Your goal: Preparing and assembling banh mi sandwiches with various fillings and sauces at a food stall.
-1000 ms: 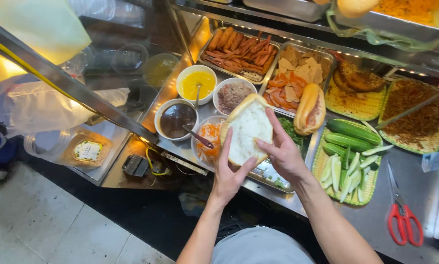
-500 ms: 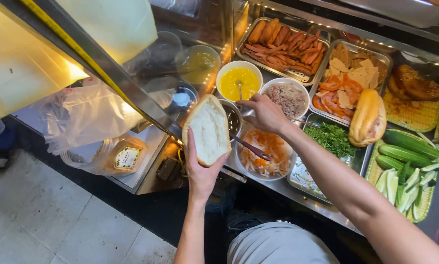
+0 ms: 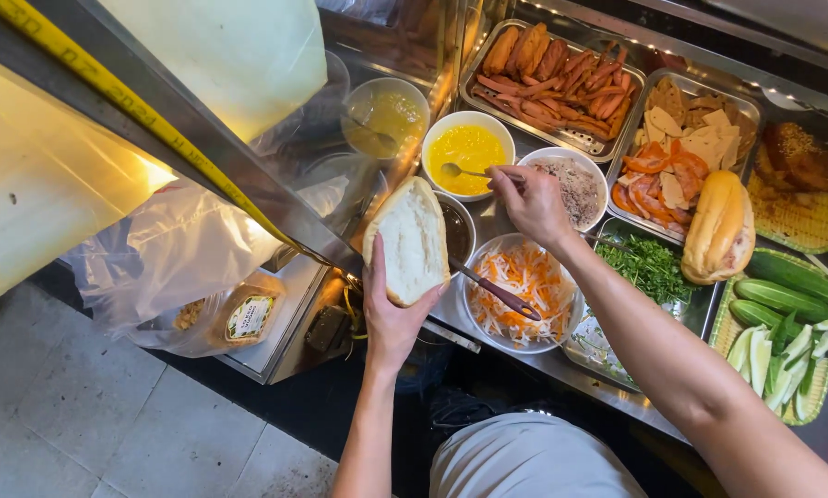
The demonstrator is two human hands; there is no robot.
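Note:
My left hand (image 3: 391, 318) holds a split-open bread roll (image 3: 410, 238), its white inside facing up, over the edge of the steel counter. My right hand (image 3: 529, 203) grips the handle of a metal spoon (image 3: 462, 171) whose bowl rests in the white bowl of yellow sauce (image 3: 467, 148). Beside that hand stand a bowl of pale minced filling (image 3: 580, 180) and a bowl of shredded carrot and radish (image 3: 523, 284) with red-handled tongs (image 3: 493, 288) lying across it. A dark sauce bowl (image 3: 456, 229) is half hidden behind the roll.
Steel trays hold sausages (image 3: 552, 65), sliced meats (image 3: 679, 152), green herbs (image 3: 649, 267) and a whole roll (image 3: 718, 226). Baskets at the right hold cucumbers (image 3: 783, 304) and fried pieces (image 3: 801, 166). A plastic bag (image 3: 169, 254) and a glass panel with yellow tape (image 3: 128, 101) are at left.
My right hand has moved from the carrot bowl's tongs up to the spoon in the yellow sauce. The roll in my left hand stays near the counter edge, now tilted more upright.

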